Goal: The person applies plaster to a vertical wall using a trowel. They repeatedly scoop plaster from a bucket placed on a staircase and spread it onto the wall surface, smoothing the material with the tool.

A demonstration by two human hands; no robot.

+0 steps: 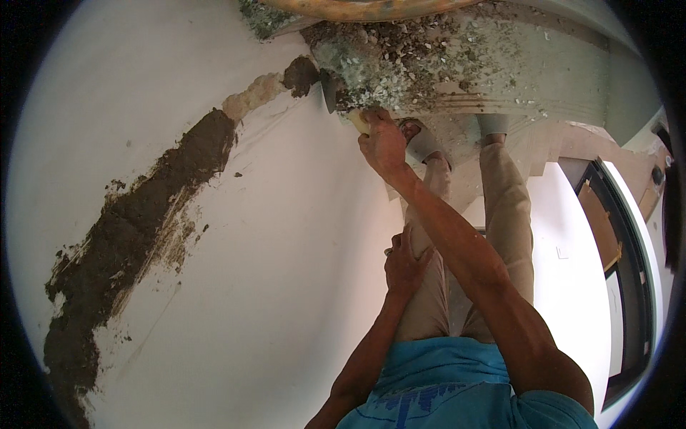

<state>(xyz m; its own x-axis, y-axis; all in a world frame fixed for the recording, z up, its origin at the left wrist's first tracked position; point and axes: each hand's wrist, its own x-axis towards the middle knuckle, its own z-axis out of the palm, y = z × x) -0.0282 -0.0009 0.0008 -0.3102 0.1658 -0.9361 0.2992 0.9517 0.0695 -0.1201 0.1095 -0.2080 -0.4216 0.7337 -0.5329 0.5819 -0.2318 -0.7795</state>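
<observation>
My right hand (382, 143) grips the pale yellow handle of a trowel (329, 93); its grey blade stands at a dark mortar patch (300, 75) on the white wall (250, 272). My left hand (407, 264) rests with curled fingers on my left leg in beige trousers. A wide band of dark mortar (143, 222) runs diagonally down the wall on the left, with smears along its edge and a lighter rough stretch (254, 93) between it and the upper patch.
A pale step (557, 79) holds rubble and white flakes (400, 64); a curved orange-brown object (371, 7) lies above it. My feet in grey slippers stand on a pale tread below. At the right are a dark-framed opening (622, 307) and a brown panel (600, 222).
</observation>
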